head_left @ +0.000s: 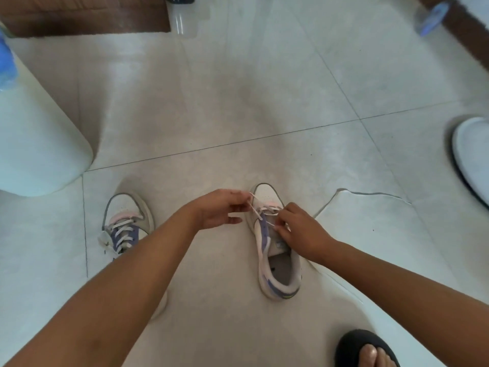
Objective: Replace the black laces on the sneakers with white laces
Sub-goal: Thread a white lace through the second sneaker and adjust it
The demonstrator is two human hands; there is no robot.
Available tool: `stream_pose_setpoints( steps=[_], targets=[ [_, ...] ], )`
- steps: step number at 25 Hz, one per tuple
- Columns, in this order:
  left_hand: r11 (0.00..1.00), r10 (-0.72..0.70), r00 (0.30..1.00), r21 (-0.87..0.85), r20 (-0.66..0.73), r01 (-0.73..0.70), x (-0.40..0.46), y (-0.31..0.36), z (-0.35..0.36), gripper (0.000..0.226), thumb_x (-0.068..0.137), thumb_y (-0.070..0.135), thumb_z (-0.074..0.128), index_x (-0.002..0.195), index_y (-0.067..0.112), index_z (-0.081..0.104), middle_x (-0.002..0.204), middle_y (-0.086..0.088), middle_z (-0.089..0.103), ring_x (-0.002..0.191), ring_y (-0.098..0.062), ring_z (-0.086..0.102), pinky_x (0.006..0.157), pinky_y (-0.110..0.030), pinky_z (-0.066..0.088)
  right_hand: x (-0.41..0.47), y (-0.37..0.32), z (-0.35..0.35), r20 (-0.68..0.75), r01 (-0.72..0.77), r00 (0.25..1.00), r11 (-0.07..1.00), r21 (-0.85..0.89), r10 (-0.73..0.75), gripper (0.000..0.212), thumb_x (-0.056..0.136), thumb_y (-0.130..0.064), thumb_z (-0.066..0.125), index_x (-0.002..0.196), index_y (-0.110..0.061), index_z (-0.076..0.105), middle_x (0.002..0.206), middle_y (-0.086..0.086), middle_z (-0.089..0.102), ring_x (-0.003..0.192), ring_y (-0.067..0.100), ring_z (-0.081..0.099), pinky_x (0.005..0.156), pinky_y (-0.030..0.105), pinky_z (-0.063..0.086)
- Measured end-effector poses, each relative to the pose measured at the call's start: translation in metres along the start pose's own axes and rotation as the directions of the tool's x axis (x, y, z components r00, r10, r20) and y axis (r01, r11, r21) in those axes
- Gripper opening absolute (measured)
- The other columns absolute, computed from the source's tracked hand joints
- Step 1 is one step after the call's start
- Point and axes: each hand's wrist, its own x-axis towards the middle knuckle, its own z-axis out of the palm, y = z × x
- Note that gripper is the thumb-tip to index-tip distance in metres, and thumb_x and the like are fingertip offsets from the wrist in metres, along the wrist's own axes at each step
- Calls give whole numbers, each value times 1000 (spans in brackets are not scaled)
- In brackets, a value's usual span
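Two white sneakers with purple and pink trim stand on the tiled floor. The right sneaker has a white lace threaded only through its front eyelets. My left hand pinches one end of that lace beside the toe. My right hand pinches the other end over the tongue. The left sneaker stands apart to the left, laced in white, partly hidden behind my left forearm. No black lace shows.
A white rounded object stands at the left. A brown cabinet is at the back left and a white curved object at the right edge. A foot in a black slipper is at the bottom right. A floor tile is cracked.
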Motion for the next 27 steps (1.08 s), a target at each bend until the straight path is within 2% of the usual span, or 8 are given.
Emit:
stream_pose_setpoints(
  steps=[2, 4, 6, 9, 12, 15, 19, 27],
  targets=[
    [994, -42, 997, -101, 65, 48, -7, -3, -4, 22, 98, 24, 46, 84, 20, 62, 83, 4, 58, 85, -10, 54, 75, -32, 44, -4, 0, 3, -28, -40, 999, 998, 52, 41, 17, 95, -22, 51, 102, -8, 59, 112, 8, 48, 99, 22, 50, 84, 27, 40],
    [998, -64, 994, -31, -91, 61, -12, -13, 7, 21, 99, 28, 43, 94, 18, 61, 91, 2, 53, 85, -13, 51, 71, -30, 44, -7, -2, 7, -45, -65, 997, 997, 53, 67, 17, 95, -23, 51, 102, -9, 59, 113, 7, 48, 98, 22, 50, 84, 28, 42],
    [982, -31, 951, 166, -307, 85, -19, -28, 29, 31, 96, 39, 44, 118, 16, 47, 101, -1, 50, 83, -14, 53, 63, -27, 45, -7, -5, 9, -72, -86, 994, 996, 11, 86, 17, 95, -24, 51, 102, -10, 59, 113, 6, 49, 96, 21, 50, 84, 32, 44],
    [854, 49, 972, 514, -229, 79, -30, -55, 72, 57, 86, 54, 51, 125, 16, 34, 103, 1, 56, 85, -13, 58, 63, -28, 45, -7, -11, 7, -96, -110, 990, 993, -30, 107, 18, 95, -24, 50, 102, -11, 59, 112, 7, 51, 97, 22, 51, 84, 33, 43],
    [763, 66, 940, 625, -334, 168, -21, -71, 101, 47, 93, 45, 46, 124, 12, 34, 114, -7, 60, 102, -27, 61, 83, -34, 49, -9, -19, 3, -64, -89, 995, 989, -120, 82, 20, 96, -23, 46, 105, -10, 57, 114, 8, 52, 99, 24, 49, 82, 31, 39],
    [707, 134, 887, 670, -442, 227, -12, -72, 102, 30, 96, 36, 39, 115, 12, 39, 112, -9, 63, 103, -30, 61, 78, -32, 42, -29, -22, -12, -3, 28, 1000, 943, -332, -31, 13, 92, -18, 53, 104, -13, 57, 108, 7, 57, 94, 24, 53, 78, 30, 37],
    [684, 158, 868, 686, -470, 247, -5, -69, 92, 32, 97, 38, 34, 113, 11, 41, 113, -10, 63, 104, -31, 61, 75, -33, 39, -92, -18, -24, 140, 286, 958, 861, -421, -250, 34, 52, -20, 87, 68, -24, 58, 66, -7, 56, 55, 14, 55, 52, 20, 44],
    [653, 182, 862, 714, -472, 253, 1, -68, 94, 31, 96, 34, 36, 117, 11, 38, 113, -9, 64, 101, -30, 62, 72, -32, 36, -113, -40, -9, 313, 423, 895, 828, -369, -318, 31, 51, -36, 84, 64, -28, 56, 63, -14, 55, 54, 5, 53, 46, 15, 41]
  ],
)
